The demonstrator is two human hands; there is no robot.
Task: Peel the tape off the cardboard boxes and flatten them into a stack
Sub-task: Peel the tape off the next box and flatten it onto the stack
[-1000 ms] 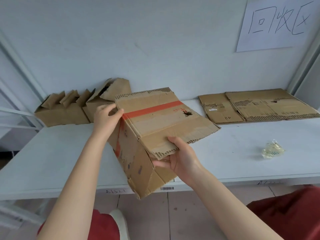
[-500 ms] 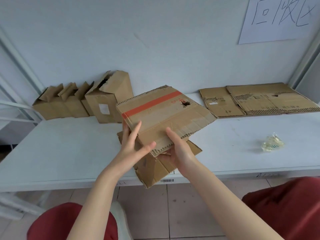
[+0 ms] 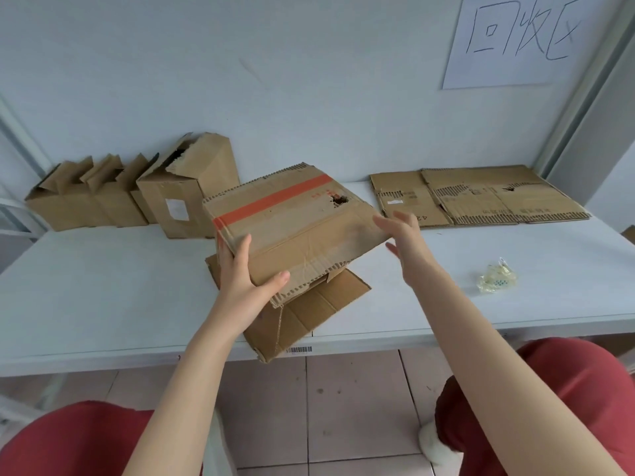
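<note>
A brown cardboard box (image 3: pixel 295 228) with an orange stripe is half collapsed in the middle of the white table (image 3: pixel 103 290), its lower flaps spread toward the front edge. My left hand (image 3: pixel 244 280) grips its near left corner, thumb on top and fingers on the side. At the box's right edge my right hand (image 3: pixel 403 242) has straight fingers, touching or just off the cardboard. A stack of flattened boxes (image 3: pixel 481 197) lies at the back right. Several standing boxes (image 3: pixel 137 197) line the back left.
A crumpled ball of clear tape (image 3: pixel 496 278) lies on the table to the right. A paper sign (image 3: pixel 522 39) hangs on the wall above the flattened stack. My red-clad knees show below the table's front edge.
My right hand let go of the box's front flap and moved to its right edge. My left hand took hold of the near left corner. The box has flattened further.
</note>
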